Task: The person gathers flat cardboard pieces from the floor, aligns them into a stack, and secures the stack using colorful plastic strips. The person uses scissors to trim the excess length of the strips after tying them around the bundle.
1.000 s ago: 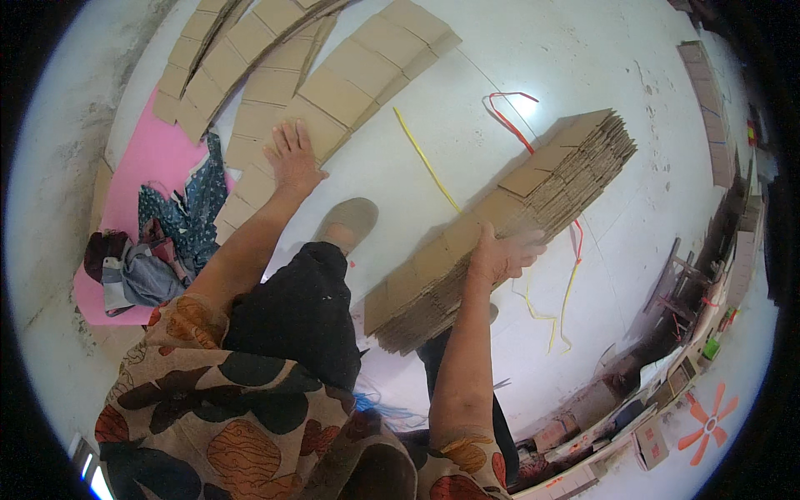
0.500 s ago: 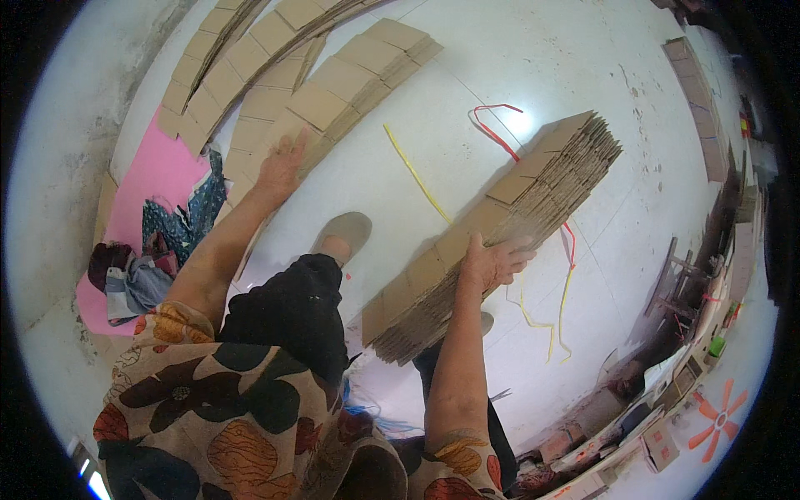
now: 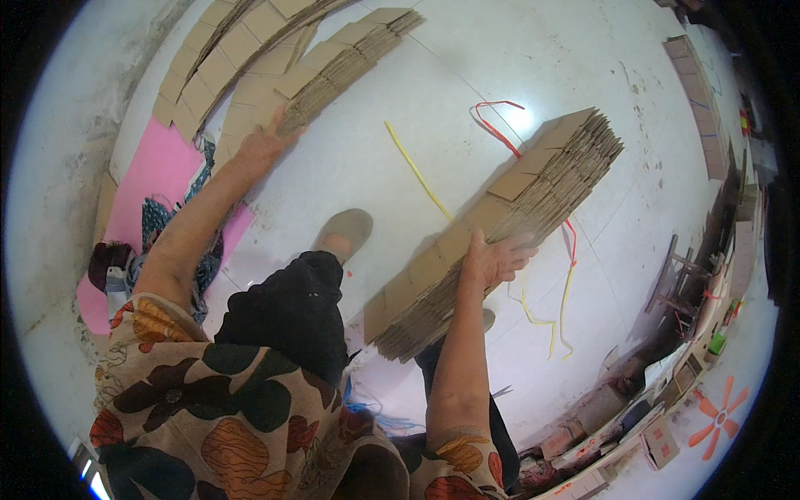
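A thick stack of brown slotted cardboard strips [image 3: 517,187] lies slantwise across the floor in front of me. My right hand [image 3: 497,258] rests against its near right side, thumb up by the top edge and fingers spread along the layered edges. At the upper left is another stack of cardboard strips [image 3: 337,71], tilted so that its layered edges show. Its near end is in my left hand [image 3: 268,143], whose fingers are partly hidden against the cardboard. Red strapping [image 3: 497,133] and a yellow strap [image 3: 417,171] run under the front stack.
More curved cardboard stacks [image 3: 218,67] lie at the upper left, beside a pink sheet [image 3: 137,196] with clothes on it. My shoe [image 3: 348,229] stands between the stacks. A wooden rack [image 3: 673,279], boxes and an orange fan [image 3: 718,417] line the right side.
My left hand has shifted left and slightly up, and the stack at it has tilted, showing more of its layered edges. My right hand and the front stack have hardly moved.
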Tool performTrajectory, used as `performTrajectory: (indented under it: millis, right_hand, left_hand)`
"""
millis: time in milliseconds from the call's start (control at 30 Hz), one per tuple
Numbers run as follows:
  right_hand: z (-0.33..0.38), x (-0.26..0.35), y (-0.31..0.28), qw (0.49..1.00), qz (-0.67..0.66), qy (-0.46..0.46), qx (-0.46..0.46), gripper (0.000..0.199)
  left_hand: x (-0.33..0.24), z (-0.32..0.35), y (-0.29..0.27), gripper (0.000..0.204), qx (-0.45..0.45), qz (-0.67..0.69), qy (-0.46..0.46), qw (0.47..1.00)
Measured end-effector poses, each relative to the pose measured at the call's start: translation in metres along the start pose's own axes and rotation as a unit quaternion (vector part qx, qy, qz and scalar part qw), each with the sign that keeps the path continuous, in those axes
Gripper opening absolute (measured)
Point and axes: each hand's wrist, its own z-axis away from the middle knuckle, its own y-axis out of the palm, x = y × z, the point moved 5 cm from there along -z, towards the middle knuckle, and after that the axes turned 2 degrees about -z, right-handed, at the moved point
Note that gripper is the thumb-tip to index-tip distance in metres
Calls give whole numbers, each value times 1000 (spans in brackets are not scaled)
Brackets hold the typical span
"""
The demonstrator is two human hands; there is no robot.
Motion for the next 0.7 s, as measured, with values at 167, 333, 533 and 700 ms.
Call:
performTrajectory:
  millis: [167,333,533,700]
  right_hand:
    - [3,5,-7,1000,-10,8,15,107]
    - [-1,0,-13,999,-23,17,19,107]
    - [-2,1,-8,998,-22,28,45,107]
    - [-2,1,-8,996,-53,32,58,106]
  left_hand:
    - [32,-2,-3,71,-54,31,-64,996]
    - [21,-5,-15,69,-92,77,-52,991]
    - [37,-8,-3,88,-123,80,-70,987]
    - [28,0,-98,87,-290,127,32,948]
